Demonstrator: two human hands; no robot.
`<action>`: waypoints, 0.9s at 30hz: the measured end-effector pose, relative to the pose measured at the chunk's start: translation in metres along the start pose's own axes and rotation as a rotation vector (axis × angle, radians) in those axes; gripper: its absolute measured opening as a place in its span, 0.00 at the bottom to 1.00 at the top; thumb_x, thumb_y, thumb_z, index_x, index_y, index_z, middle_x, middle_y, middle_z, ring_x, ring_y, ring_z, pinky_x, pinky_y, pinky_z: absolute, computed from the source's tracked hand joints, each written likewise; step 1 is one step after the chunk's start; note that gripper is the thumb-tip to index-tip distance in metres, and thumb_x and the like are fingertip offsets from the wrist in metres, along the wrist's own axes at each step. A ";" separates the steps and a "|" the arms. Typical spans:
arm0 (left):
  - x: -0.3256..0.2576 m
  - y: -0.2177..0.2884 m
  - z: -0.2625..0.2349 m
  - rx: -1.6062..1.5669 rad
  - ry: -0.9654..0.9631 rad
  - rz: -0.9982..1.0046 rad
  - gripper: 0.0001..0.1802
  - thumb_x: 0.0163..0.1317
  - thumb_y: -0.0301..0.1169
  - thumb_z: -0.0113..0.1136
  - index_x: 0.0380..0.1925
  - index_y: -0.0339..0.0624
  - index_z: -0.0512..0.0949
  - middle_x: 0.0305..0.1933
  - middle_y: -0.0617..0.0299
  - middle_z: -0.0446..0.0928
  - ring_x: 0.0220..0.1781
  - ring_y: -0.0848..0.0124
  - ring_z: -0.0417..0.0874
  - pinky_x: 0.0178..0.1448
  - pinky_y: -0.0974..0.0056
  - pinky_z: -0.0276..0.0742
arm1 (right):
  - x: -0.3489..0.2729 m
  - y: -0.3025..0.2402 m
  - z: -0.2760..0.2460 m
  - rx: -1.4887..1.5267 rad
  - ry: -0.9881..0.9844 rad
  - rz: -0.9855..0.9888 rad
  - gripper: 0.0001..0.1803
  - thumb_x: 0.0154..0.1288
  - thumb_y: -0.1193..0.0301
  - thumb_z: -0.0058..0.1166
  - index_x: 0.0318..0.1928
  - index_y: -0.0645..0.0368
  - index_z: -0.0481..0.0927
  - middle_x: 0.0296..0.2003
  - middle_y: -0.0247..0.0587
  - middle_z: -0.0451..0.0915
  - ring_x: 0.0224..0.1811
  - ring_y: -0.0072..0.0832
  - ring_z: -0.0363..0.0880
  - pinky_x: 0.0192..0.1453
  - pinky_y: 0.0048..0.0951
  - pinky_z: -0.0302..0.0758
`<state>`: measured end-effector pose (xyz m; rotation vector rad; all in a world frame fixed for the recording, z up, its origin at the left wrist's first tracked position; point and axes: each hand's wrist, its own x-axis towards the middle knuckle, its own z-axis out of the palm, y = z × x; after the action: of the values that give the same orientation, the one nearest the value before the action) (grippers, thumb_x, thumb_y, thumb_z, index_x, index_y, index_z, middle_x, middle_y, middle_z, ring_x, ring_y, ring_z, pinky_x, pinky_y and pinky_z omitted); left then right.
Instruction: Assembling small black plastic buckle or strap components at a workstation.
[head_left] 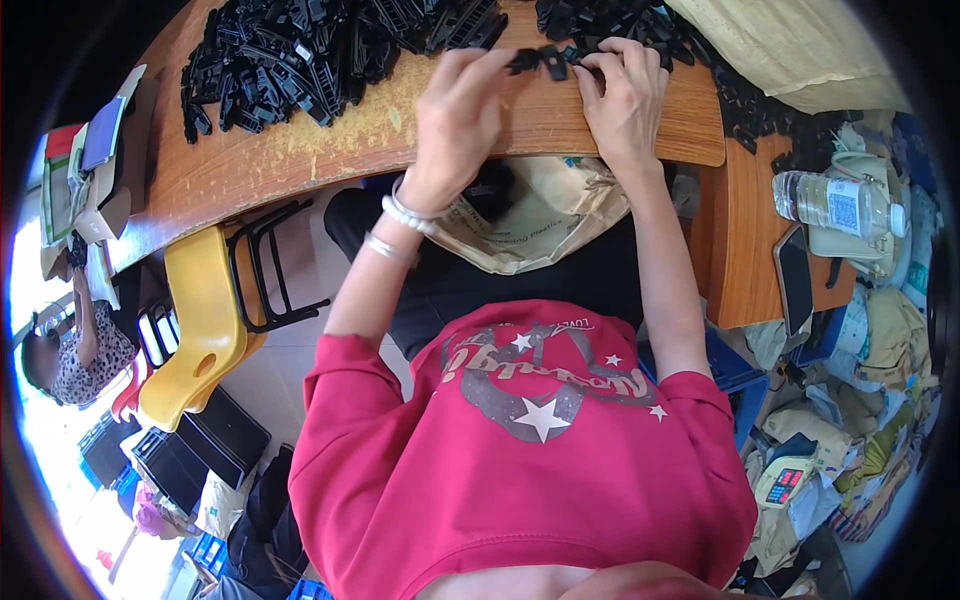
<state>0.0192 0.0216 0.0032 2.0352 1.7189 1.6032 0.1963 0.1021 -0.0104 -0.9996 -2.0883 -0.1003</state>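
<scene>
Both my hands work at the far edge of the wooden table [370, 125]. My left hand [455, 120], slightly smeared by motion and wearing bracelets, has its fingers closed on a small black plastic part [523, 62]. Close to its right, my right hand [625, 95] bends its fingers down and pinches another black plastic part [572, 56] at the tabletop. A further small black piece [553, 66] lies between the two hands. Below the table edge, an open paper sack [530, 245] rests on my lap with something dark inside.
A large heap of black plastic parts [290, 65] covers the table's far left. More black parts [760, 110] lie at the right beside a big paper sack [800, 50]. A water bottle [835, 203] and phone [794, 280] are on the right; a yellow chair [205, 320] stands left.
</scene>
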 end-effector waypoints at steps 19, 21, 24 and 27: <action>-0.016 -0.005 -0.017 -0.070 -0.344 -0.085 0.12 0.53 0.23 0.67 0.40 0.35 0.82 0.40 0.57 0.79 0.42 0.60 0.79 0.46 0.62 0.76 | -0.024 -0.015 -0.053 0.942 -0.446 0.666 0.15 0.61 0.79 0.62 0.50 0.62 0.83 0.29 0.33 0.78 0.28 0.13 0.73 0.31 0.16 0.71; -0.016 -0.006 -0.018 -0.083 -0.343 -0.098 0.12 0.53 0.23 0.67 0.39 0.35 0.82 0.40 0.56 0.79 0.42 0.60 0.79 0.45 0.62 0.76 | -0.024 -0.014 -0.059 0.644 -0.507 0.435 0.15 0.58 0.79 0.64 0.48 0.64 0.84 0.31 0.35 0.79 0.30 0.15 0.75 0.33 0.16 0.74; -0.015 -0.009 -0.019 -0.099 -0.346 -0.086 0.12 0.52 0.22 0.67 0.39 0.35 0.83 0.39 0.56 0.79 0.42 0.60 0.79 0.45 0.62 0.76 | -0.024 -0.016 -0.061 0.631 -0.463 0.413 0.14 0.56 0.79 0.66 0.45 0.65 0.85 0.33 0.37 0.80 0.31 0.19 0.76 0.34 0.20 0.75; -0.013 -0.009 -0.018 -0.108 -0.352 -0.063 0.12 0.52 0.22 0.67 0.39 0.35 0.83 0.39 0.56 0.80 0.41 0.61 0.79 0.45 0.62 0.76 | -0.024 -0.016 -0.055 0.678 -0.429 0.395 0.14 0.55 0.79 0.67 0.45 0.66 0.85 0.34 0.37 0.79 0.32 0.21 0.77 0.35 0.22 0.75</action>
<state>0.0027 0.0054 -0.0022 2.0390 1.5196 1.2011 0.2290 0.0548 0.0143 -1.0246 -2.0041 1.0304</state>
